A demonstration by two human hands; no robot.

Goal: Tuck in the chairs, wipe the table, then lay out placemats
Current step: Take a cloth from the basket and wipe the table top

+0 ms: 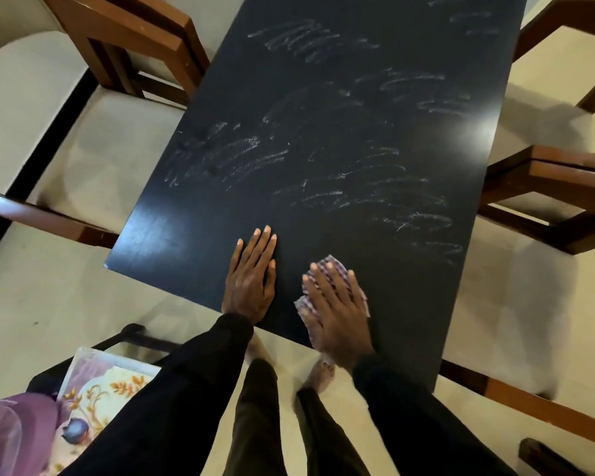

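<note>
The dark rectangular table (323, 132) runs lengthwise away from the person, angled slightly to the right, and its top carries several patches of white scribbled smears. Two hands lie apart near its near edge. The left hand (251, 280) rests flat on bare tabletop, fingers straight and together, pointing up the table. The right hand (337, 310) presses flat on one checked cloth (303, 305), fingers spread, with the cloth showing around and between them. Parts of five brown wooden chairs show around the table: two on the left (134, 32) (49, 218) and three on the right (571, 15) (557, 173) (529, 403). At lower left, what looks like a floral placemat (107, 383) lies on a dark seat (124, 334).
</note>
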